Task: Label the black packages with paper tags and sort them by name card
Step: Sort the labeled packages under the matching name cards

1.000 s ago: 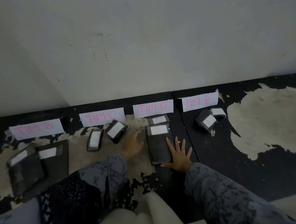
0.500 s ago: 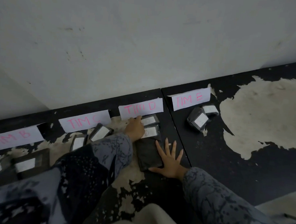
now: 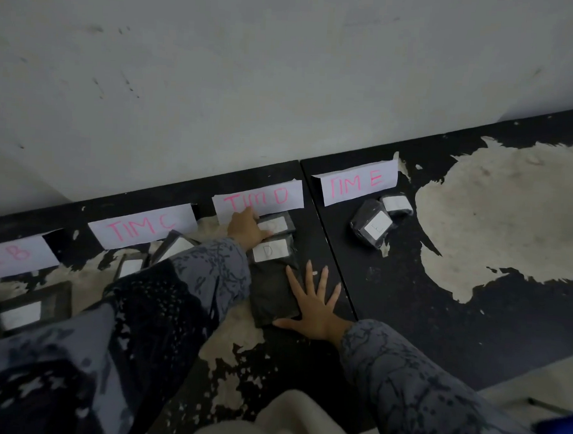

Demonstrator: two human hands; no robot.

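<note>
The left hand (image 3: 244, 227) reaches to the 12 o'clock edge of the black, paint-worn worktop (image 3: 405, 322), its fingers touching the lower edge of the "TIM D" name card (image 3: 263, 199) and lying over the left end of the small black package (image 3: 278, 224) just below that card; whether the fingers curl round anything cannot be told, since the back of the hand hides them. The right hand (image 3: 313, 306) lies flat with fingers spread and straight, palm down on the worktop, its index finger and thumb resting on the right and lower edges of the long black package (image 3: 271, 292). This long package lies directly at 6 o'clock of the small one, touching it, and its white tag (image 3: 270, 251) bears a "D".

At 3 o'clock of this pile, below the "TIM E" name card (image 3: 356, 184), two small black packages (image 3: 371, 228) lie together, each with a white tag. At 9 o'clock, the "TIM C" name card (image 3: 142, 226) has tagged packages (image 3: 174, 247) below it, partly hidden by the left sleeve (image 3: 175, 294). Farther at 9 o'clock sits the "TIM B" name card (image 3: 11, 255), cut by the picture's edge, with a larger flat tagged package (image 3: 31, 306) below.
</note>
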